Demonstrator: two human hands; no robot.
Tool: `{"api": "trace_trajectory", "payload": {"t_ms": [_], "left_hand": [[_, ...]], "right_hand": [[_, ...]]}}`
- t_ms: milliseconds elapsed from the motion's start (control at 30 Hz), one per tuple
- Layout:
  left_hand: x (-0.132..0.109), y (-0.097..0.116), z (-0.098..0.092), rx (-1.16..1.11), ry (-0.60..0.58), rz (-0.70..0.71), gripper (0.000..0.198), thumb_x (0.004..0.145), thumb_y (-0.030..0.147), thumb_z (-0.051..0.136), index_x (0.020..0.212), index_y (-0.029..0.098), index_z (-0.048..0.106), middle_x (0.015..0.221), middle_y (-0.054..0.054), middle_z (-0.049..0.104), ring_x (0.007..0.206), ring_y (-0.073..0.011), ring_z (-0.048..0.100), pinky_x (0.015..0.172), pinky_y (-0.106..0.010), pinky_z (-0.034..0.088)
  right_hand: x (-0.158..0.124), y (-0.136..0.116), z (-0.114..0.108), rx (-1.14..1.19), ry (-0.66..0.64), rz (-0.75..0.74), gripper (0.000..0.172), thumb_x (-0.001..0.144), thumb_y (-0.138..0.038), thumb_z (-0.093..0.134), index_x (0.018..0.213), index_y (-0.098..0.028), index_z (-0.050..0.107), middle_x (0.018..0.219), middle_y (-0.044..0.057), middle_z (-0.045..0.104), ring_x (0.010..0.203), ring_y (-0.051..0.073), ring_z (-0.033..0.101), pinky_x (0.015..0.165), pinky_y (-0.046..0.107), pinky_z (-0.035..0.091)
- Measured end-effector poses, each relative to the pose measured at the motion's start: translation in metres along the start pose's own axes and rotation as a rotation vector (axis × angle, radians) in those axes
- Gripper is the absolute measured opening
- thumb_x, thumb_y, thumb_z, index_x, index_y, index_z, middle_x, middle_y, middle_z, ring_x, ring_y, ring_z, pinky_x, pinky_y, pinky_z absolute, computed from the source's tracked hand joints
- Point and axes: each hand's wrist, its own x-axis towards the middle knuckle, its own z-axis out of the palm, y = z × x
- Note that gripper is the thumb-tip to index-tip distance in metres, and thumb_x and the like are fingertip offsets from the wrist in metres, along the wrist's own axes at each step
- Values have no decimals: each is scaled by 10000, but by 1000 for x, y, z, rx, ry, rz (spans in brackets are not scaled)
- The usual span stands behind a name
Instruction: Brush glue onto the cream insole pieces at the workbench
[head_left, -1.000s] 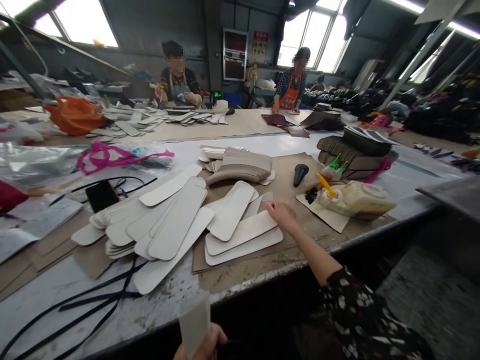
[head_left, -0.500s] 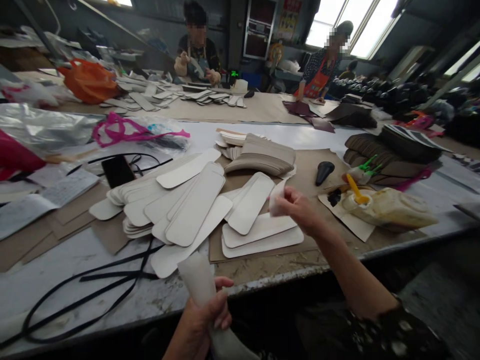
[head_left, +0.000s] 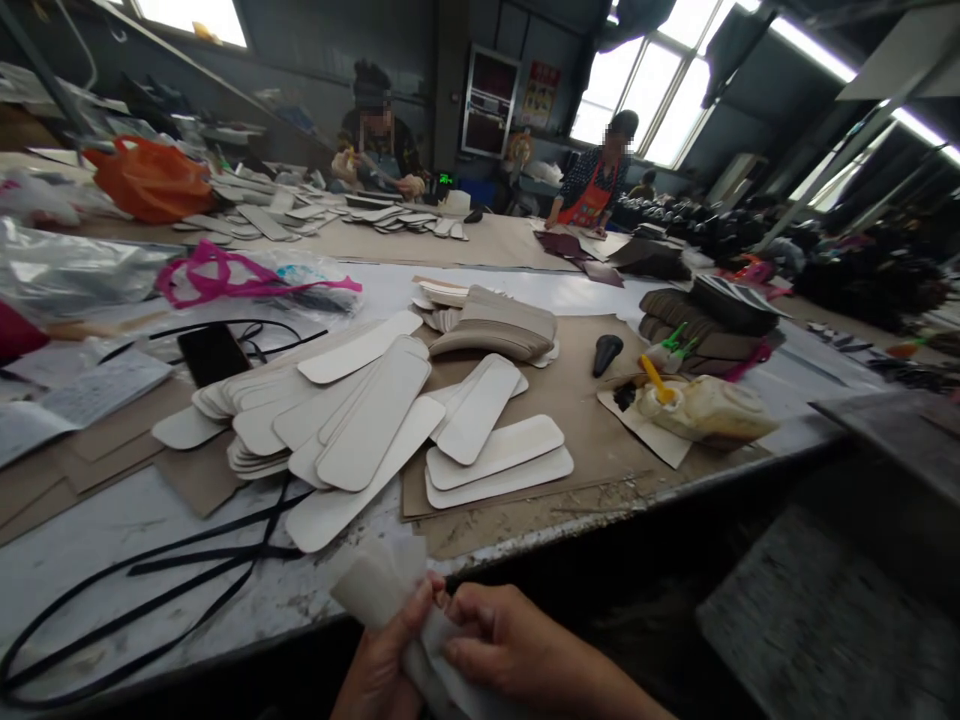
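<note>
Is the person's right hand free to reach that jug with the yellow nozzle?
Probably, but not straight away: the right hand pinches the white piece with the left hand. The jug lies in the open near the table edge.

The strip point(head_left: 379, 585) in the fingers point(head_left: 480, 612) is pale, matt and limp, like thin felt or soft board. Just beyond the fingers, the counter point(head_left: 150, 530) is grey and hard, scuffed, with a dull sheen. Left of them lie flat black straps point(head_left: 217, 552), matt like woven tape. Farther ahead, the boards point(head_left: 375, 415) are off-white, stiff and smooth, like matt card. Partly under them is brown paper point(head_left: 585, 400), matt and creased. Ahead to the right, the bottle point(head_left: 712, 410) is cloudy plastic, yellowed and smeared, beside a glossy yellow brush point(head_left: 656, 380). Far left, the phone point(head_left: 214, 352) is glossy black, the bags point(head_left: 67, 270) are clear, crinkled, shiny film, and the orange bag point(head_left: 150, 180) is thin plastic.
</note>
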Motion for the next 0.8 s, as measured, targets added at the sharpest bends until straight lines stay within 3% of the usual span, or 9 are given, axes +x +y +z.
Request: {"api": "trace_trajectory", "payload": {"t_ms": [100, 167, 200, 233, 300, 367, 467, 633, 800], "left_hand": [[2, 0, 0, -28, 24, 20, 367, 518, 337, 832, 783, 154, 657, 698, -7, 639, 680, -152, 596, 665, -260, 510], [6, 2, 0, -19, 28, 80, 376, 543, 362, 818, 791, 142, 640, 561, 32, 550, 581, -116, 540, 629, -258, 503], [8, 3, -1, -3, 35, 109, 372, 565, 373, 806, 781, 130, 625, 509, 53, 490, 533, -93, 497, 595, -238, 489], [12, 5, -1, 27, 49, 135, 372, 586, 383, 792, 773, 120, 607, 481, 69, 440, 497, -74, 455, 553, -214, 463], [21, 9, 1, 114, 84, 189, 407, 606, 397, 777, 821, 119, 572, 472, 82, 417, 463, -57, 411, 483, -179, 399], [32, 17, 6, 198, 122, 255, 502, 588, 407, 784, 929, 131, 540, 453, 91, 429, 440, -59, 406, 461, -175, 368], [51, 31, 16, 294, 143, 313, 561, 571, 437, 774, 961, 127, 517, 390, 104, 407, 391, -68, 389, 435, -185, 349], [73, 46, 27, 371, 120, 224, 411, 571, 432, 764, 681, 167, 469, 365, 92, 386, 342, -68, 364, 381, -196, 327], [78, 39, 25, 403, 151, 233, 374, 610, 417, 735, 629, 171, 454, 339, 102, 348, 319, -42, 299, 359, -176, 287]], "right_hand": [[1, 7, -26, -201, 113, 8, 108, 780, -261, 537, 761, -167, 586, 623, -39, 522, 565, 88, 456, 508, 174, 345], [9, 13, -61, -419, 379, 49, 200, 842, -322, 484, 807, -168, 606, 700, 0, 601, 649, 124, 538, 608, 210, 399], [15, 17, -82, -565, 607, 131, 235, 867, -341, 445, 838, -168, 602, 740, 19, 621, 682, 140, 560, 658, 233, 409], [23, 22, -103, -629, 746, 195, 262, 888, -327, 399, 941, -149, 584, 872, 73, 629, 777, 175, 569, 725, 279, 404], [42, 34, -140, -673, 844, 269, 319, 892, -332, 373, 1067, -117, 532, 1030, 152, 592, 911, 229, 556, 776, 329, 387], [62, 45, -165, -678, 836, 309, 354, 887, -366, 370, 1075, -109, 524, 1022, 165, 593, 925, 249, 562, 760, 335, 391], [82, 58, -179, -678, 810, 331, 389, 879, -423, 356, 1031, -117, 542, 1006, 167, 598, 904, 251, 577, 719, 323, 401], [81, 68, -175, -626, 748, 335, 333, 833, -453, 394, 822, -165, 560, 764, 98, 631, 743, 235, 597, 645, 313, 403], [55, 75, -163, -524, 766, 242, 336, 794, -477, 363, 782, -183, 525, 734, 74, 636, 701, 216, 599, 657, 312, 441]]}}
